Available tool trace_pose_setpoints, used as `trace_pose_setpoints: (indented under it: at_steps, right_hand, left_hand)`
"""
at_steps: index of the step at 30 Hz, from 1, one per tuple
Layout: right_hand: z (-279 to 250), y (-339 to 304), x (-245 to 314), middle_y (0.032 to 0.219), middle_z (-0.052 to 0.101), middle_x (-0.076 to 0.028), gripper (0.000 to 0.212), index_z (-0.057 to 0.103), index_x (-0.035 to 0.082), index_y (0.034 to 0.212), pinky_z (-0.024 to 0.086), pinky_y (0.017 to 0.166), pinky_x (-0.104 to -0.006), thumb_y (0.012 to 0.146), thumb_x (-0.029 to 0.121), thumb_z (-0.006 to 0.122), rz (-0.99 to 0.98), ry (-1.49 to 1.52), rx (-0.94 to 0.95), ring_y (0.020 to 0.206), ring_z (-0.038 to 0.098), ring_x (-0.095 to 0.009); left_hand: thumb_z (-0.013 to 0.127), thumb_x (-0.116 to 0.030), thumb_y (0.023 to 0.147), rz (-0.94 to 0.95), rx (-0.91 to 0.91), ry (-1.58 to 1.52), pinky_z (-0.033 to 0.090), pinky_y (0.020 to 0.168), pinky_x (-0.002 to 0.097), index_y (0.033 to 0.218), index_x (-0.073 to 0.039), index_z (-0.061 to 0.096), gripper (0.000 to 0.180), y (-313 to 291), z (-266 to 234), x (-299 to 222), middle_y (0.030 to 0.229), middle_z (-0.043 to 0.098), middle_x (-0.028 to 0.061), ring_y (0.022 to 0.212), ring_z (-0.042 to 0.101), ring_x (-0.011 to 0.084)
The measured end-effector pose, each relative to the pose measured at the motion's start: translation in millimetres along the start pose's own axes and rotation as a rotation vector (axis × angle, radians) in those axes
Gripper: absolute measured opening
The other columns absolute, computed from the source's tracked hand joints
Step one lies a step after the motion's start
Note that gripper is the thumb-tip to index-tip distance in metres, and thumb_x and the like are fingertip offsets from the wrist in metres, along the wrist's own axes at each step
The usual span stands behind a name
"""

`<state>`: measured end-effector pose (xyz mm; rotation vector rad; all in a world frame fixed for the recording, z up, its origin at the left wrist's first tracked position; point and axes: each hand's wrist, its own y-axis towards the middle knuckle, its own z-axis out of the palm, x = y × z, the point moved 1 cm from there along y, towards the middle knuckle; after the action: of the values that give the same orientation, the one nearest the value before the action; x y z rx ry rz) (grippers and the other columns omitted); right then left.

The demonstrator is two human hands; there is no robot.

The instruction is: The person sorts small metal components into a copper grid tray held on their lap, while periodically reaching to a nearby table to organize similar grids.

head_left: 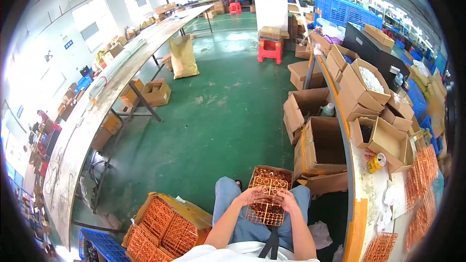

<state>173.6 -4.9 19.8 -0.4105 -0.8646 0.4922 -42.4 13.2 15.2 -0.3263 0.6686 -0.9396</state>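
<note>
An orange plastic lattice frame with ring shapes [269,184], like a moulding sprue, is held between my hands in front of my lap. My left hand [250,196] grips its left edge with fingers bent round it. My right hand [288,201] holds the right edge the same way. Under and behind the frame, between my knees, stands a box [290,172] with many small reddish-brown pieces in it. The frame hides part of the box. Whether any piece is being pressed out under my fingers is too small to see.
To my left, an open carton [201,213] is stacked with similar orange frames, beside a blue crate [104,245]. On my right, a bench [358,213] carries more orange frames [421,174], a yellow can [376,163] and cardboard boxes. Large open cartons [323,145] stand below it.
</note>
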Motion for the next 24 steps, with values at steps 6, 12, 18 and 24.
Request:
trace_pose_setpoints:
  at_steps: [6,12,18,24]
  right_hand:
    - [1,6,-5,0.086,0.058,-0.014,0.015,0.05,-0.002,0.09,0.055,0.063,-0.035,0.078,0.004,0.057,0.073,-0.057,-0.126,0.071,0.062,-0.025]
    - [-13,18,-24,0.073,0.06,-0.015,0.015,0.048,-0.002,0.076,0.054,0.052,-0.0346,0.076,0.003,0.061,0.021,-0.366,-0.203,0.062,0.063,-0.026]
    - [-2,15,-20,0.092,0.055,-0.016,0.028,0.046,-0.002,0.099,0.053,0.057,-0.0365,0.078,0.012,0.06,0.175,-0.45,-0.271,0.067,0.062,-0.026]
    - [-1,10,-17,0.08,0.06,-0.009,0.018,0.052,0.001,0.097,0.052,0.058,-0.0309,0.083,0.014,0.053,0.116,-0.174,-0.215,0.068,0.061,-0.022]
  left_hand:
    - [0.06,-0.017,0.081,0.072,-0.152,0.146,0.05,0.078,0.0305,0.103,-0.003,0.054,0.027,-2,-3,8,0.1,0.059,0.0083,0.087,0.059,0.0192]
    - [0.063,-0.013,0.078,0.244,-0.346,0.505,0.051,0.061,0.0233,0.095,0.001,0.058,0.023,5,0,14,0.088,0.063,0.0082,0.07,0.061,0.0148]
    - [0.063,-0.021,0.078,0.335,-0.491,0.704,0.037,0.044,0.022,0.073,0.0,0.059,0.022,12,-15,16,0.06,0.056,0.0036,0.049,0.05,0.0102]
    - [0.067,-0.034,0.075,0.216,-0.354,0.514,0.038,0.05,0.0235,0.086,-0.004,0.059,0.033,12,-8,19,0.072,0.057,0.0012,0.057,0.05,0.0095]
